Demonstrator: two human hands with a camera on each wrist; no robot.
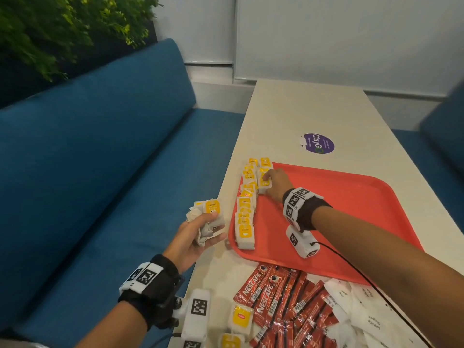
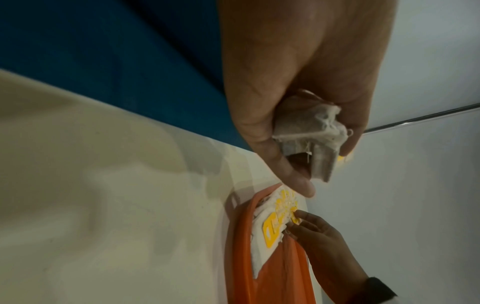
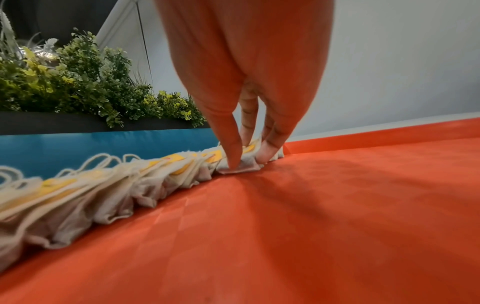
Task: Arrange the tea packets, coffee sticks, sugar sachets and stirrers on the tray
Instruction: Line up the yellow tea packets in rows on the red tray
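Nearest the wearer, at the table's point(image 1: 288, 114) near end, lies a heap of red coffee sticks point(image 1: 283, 305) printed "NESCAFÉ CLASSIC"; they overlap too much to count. Right of them is a pile of white sugar sachets point(image 1: 356, 310), some reading "White Sugar", also too jumbled to count. Left of the sticks lie two loose tea bags point(image 1: 239, 322) with yellow tags; the tag logo is too small to read.

Beyond these the left hand point(image 1: 193, 241) hovers off the table's left edge, over the blue sofa point(image 1: 95, 159), fingers and thumb curled round a bunch of tea bags point(image 1: 209, 217); the top tag is yellow, its print unclear. The left wrist view shows several crumpled bags in that grip, number uncertain.

Next comes the red tray point(image 1: 351, 209) on the table. Along its left edge runs a row of tea bags point(image 1: 246, 209), overlapping like shingles, roughly ten, with small words on the tags, one perhaps "RELAX". At the far end of the row the right hand point(image 1: 277, 183) pinches one tea bag point(image 1: 264, 180), thumb and fingertips pressed onto it against the tray floor.

Farther along the table is one purple round sticker point(image 1: 319, 143) reading "ClayGo". Past the sofa stands green foliage point(image 1: 62, 28)
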